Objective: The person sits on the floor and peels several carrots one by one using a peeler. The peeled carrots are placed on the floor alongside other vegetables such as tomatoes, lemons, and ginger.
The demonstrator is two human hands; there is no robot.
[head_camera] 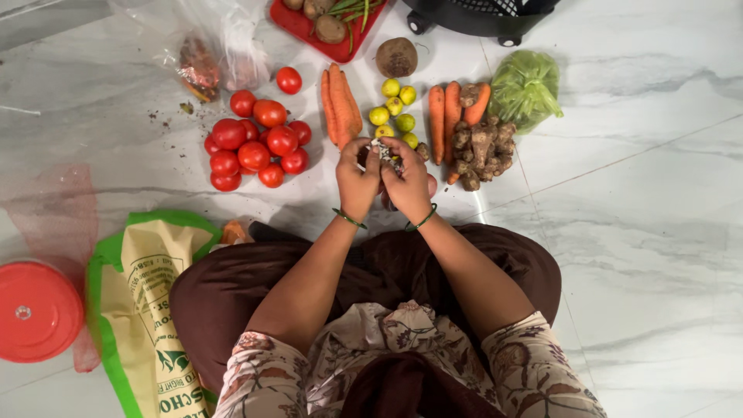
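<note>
The left hand (357,179) and the right hand (408,183) are meeting over the white marble floor (650,201), both pinching a small whitish papery bulb (383,150) between fingertips. Round red tomatoes (255,143) are lying at ten o'clock of the hands, long orange carrots (341,104) at twelve, small yellow-green limes (394,108) just beyond, knobbly brown ginger roots (484,151) at two.

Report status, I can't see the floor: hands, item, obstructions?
Left hand, right hand both pinching a small whitish item. Limes and carrots just beyond.
</note>
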